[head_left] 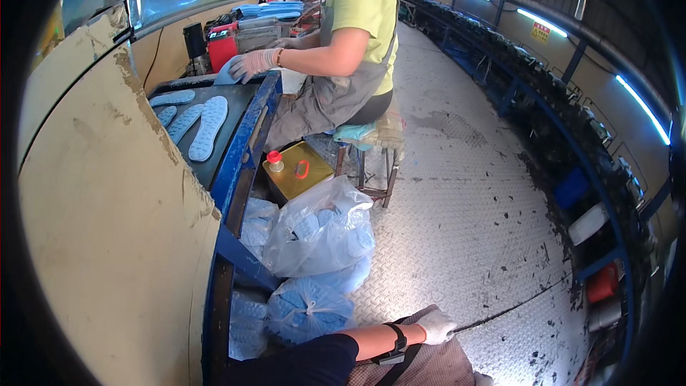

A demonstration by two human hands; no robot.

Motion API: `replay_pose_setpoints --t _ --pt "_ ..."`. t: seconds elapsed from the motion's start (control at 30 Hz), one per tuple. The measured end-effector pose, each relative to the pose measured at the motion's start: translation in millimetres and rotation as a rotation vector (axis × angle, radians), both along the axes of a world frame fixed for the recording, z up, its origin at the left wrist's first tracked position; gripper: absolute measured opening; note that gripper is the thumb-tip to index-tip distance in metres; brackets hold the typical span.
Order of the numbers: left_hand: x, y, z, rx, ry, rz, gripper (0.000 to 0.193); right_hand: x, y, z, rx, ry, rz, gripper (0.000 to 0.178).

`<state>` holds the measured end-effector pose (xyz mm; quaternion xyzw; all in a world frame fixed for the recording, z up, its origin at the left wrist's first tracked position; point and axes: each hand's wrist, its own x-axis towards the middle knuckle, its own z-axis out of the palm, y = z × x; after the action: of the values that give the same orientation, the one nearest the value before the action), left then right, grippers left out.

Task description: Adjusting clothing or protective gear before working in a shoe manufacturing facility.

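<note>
My left hand (pixel 436 327) wears a white glove and rests on my lap, on the checked cloth (pixel 429 364) over my knee. Its fingers are curled together and hold nothing. A black band sits on the wrist and a dark sleeve covers the upper arm. My right hand is out of the picture. Nearest to the resting hand are clear plastic bags of light blue insoles (pixel 314 307) on the floor beside the blue conveyor frame (pixel 236 171).
Light blue insoles (pixel 209 127) lie on the dark belt to the left. A co-worker in a yellow shirt sits on a stool (pixel 368 161), gloved hand (pixel 250 64) at the belt. A yellow can (pixel 296 170) stands below. Metal tread floor (pixel 471 207) runs to dark racks (pixel 572 143) on the right.
</note>
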<state>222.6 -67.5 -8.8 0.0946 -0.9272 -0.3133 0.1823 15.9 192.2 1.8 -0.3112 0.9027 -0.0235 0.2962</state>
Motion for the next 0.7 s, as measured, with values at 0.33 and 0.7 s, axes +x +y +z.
replay_pose_setpoints --t 0.33,0.7 --pt "-2 7 18 0.011 -0.148 -0.025 0.022 -1 12 2 -0.034 -0.004 -0.017 0.056" --pt "-1 17 33 -0.050 -0.163 -0.037 0.020 -3 25 6 -0.103 0.003 -0.072 0.056"
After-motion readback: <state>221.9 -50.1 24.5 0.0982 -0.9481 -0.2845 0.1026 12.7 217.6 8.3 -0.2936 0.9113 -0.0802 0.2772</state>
